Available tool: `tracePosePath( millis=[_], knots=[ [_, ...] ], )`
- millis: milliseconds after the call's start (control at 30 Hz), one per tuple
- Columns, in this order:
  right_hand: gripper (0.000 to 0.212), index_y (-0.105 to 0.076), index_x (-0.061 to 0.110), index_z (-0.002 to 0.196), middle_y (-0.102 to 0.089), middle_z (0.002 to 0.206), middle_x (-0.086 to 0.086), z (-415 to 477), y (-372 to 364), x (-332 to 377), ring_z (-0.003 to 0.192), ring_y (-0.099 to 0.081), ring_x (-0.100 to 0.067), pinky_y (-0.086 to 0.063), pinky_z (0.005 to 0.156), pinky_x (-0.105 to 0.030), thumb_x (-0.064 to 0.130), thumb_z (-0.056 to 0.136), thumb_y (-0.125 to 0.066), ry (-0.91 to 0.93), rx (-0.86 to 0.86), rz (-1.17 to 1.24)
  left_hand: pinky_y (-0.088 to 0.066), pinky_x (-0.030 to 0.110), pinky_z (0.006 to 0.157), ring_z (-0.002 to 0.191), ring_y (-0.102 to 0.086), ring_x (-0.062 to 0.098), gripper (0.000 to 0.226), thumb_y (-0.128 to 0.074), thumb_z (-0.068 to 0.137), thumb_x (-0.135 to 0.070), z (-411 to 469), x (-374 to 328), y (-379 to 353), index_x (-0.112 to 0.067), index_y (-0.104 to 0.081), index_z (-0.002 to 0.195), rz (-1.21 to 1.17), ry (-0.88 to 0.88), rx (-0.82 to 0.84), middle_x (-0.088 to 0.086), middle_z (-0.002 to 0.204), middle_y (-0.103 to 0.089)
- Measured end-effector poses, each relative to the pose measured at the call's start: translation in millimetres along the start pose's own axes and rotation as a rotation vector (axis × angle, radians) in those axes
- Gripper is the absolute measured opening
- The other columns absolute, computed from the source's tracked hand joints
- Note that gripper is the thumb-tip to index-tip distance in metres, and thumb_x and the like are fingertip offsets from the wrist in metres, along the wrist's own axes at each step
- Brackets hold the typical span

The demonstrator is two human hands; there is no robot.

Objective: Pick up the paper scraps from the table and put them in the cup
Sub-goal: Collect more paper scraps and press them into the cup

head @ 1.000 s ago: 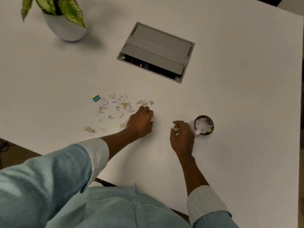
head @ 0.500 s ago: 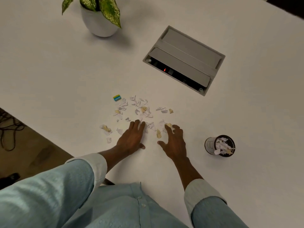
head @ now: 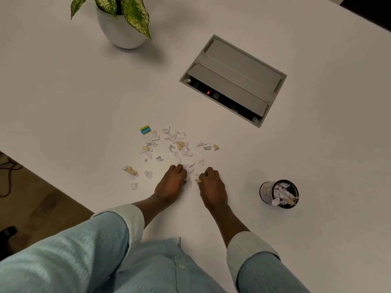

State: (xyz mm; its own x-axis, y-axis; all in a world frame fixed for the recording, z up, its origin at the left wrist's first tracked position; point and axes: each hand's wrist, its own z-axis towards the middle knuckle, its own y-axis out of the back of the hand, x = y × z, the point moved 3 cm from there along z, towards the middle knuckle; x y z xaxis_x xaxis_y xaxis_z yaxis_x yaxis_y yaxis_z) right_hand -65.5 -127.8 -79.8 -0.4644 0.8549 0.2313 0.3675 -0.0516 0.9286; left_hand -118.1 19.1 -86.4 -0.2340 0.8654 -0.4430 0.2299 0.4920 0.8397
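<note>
1. Torn paper scraps, white and tan, lie scattered across the middle of the white counter, with a few stragglers off to the left of the main patch.
2. The left hand rests knuckles-up at the near edge of the scatter, fingers curled down onto a small cluster of white pieces; whether its grip has closed on any of them cannot be told from this angle.
3. The right hand sits just beside it, fingertips pinched together on a tan scrap at the counter surface.
4. The cup, dark-rimmed and already holding a heap of scraps, stands upright to the right of both hands, apart from them.
5. A small blue-and-yellow tag lies at the far left edge of the scatter.
6. Beyond, a grey cable hatch is set into the counter, and a potted plant in a white pot stands at the far left.
</note>
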Motion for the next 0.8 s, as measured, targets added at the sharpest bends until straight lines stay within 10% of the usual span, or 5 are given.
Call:
tracePosePath(
  millis=[633,800],
  knots=[
    [0.015,-0.071,0.011,0.079,-0.069,0.078,0.001,-108.1,67.7,-105.4,0.064,-0.058,-0.002,-0.038,0.065,0.001,0.007,0.077,-0.085,-0.534,-0.688,0.556,-0.055,0.029,0.06,0.068,-0.064,0.011,0.014,-0.075,0.088,-0.001,24.7,-112.4,3.9,-0.013,-0.069,0.082,-0.447,-0.015,-0.159,-0.007,0.083,-0.06],
    [0.012,-0.074,0.009,0.082,-0.072,0.081,-0.007,-132.1,95.6,-148.3,0.07,-0.068,-0.022,-0.046,0.067,-0.022,0.008,0.077,-0.084,-0.694,-0.791,0.523,-0.055,0.033,0.065,0.073,-0.066,0.018,0.009,-0.078,0.087,-0.007,40.7,-204.1,0.7,-0.011,-0.07,0.084,-0.492,-0.212,-0.071,0.002,0.086,-0.065]
  ],
)
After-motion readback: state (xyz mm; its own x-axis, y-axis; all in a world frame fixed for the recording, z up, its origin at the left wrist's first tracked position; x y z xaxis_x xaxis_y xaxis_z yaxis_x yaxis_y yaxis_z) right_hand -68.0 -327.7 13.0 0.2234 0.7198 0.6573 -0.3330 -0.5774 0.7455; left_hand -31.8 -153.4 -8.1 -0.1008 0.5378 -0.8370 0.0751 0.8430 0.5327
